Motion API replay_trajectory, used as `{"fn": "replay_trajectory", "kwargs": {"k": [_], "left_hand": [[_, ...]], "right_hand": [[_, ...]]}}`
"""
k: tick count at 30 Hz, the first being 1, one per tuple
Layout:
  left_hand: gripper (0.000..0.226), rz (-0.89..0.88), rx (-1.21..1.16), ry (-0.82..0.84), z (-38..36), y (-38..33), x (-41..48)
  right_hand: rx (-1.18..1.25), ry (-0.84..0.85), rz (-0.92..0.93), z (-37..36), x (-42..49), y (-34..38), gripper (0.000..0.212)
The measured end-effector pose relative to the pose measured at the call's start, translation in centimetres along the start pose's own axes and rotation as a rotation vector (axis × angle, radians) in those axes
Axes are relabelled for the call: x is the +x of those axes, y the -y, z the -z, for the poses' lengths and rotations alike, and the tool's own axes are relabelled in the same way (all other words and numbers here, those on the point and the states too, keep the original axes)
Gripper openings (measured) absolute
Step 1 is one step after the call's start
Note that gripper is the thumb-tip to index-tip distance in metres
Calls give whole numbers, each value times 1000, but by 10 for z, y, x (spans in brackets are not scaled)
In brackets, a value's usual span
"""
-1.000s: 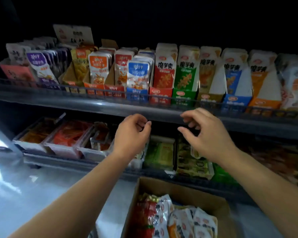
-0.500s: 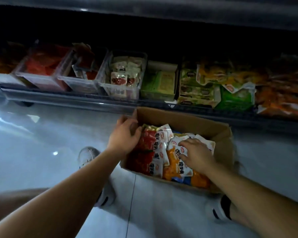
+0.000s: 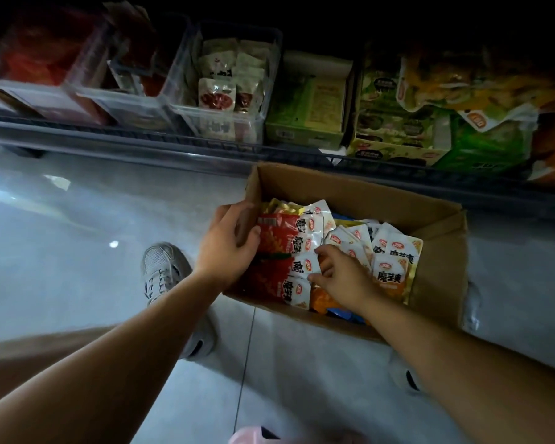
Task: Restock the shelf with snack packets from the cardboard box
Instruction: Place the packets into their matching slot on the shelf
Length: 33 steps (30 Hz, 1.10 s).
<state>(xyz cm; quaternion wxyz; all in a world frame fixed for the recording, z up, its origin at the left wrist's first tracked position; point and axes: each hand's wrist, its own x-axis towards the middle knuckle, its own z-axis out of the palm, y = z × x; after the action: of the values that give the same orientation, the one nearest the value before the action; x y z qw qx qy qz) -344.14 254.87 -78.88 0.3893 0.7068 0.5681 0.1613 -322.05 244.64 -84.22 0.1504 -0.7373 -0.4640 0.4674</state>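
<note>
right hand [image 3: 343,278] shifted leftward, pinching red packets [image 3: 277,240] (white ends)

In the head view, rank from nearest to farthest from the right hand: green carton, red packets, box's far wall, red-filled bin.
From the right hand:
1. red packets, in the cardboard box, pinched by its fingers.
2. far wall of the box, just beyond.
3. green carton, on the shelf ahead.
4. red-filled bin, shelf's far left.
</note>
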Motion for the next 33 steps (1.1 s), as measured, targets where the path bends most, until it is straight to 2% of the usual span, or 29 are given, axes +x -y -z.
{"fn": "replay_trajectory", "kwargs": {"k": [5,9,13,15,17,19,21,24,26,28,30,33], "left_hand": [[45,-14,-22,4,0,1,0],[48,-6,-7,32,2,-2,-1],[49,-175,80,-15,7,-22,-1],[53,-177,0,74,9,-39,-2],[42,-44,-230,221,11,-53,-5],[25,99,-429,224,13,-54,-7],[18,199,-574,116,19,-46,-7],[17,305,-725,-23,30,-32,-8],[20,329,-729,-64,34,-25,-10],[22,315,-696,-60,34,-22,-13],[24,296,-665,-44,31,-20,-13],[24,299,-663,-50,29,-17,-11]], "right_hand": [[54,-108,-5,5,8,3,18],[2,-151,141,43,0,25,16],[-59,-205,309,80,-8,68,13],[-1,-228,374,87,-12,90,13],[130,-211,389,87,-17,107,12],[273,-188,361,84,-19,117,16],[321,-201,293,78,-17,112,25],[62,-139,116,61,-7,77,22],[-80,29,9,40,-2,46,22],[-109,164,-36,18,-2,26,23],[-117,186,-35,-1,-3,16,22],[-175,109,-5,-16,0,9,24]]}}
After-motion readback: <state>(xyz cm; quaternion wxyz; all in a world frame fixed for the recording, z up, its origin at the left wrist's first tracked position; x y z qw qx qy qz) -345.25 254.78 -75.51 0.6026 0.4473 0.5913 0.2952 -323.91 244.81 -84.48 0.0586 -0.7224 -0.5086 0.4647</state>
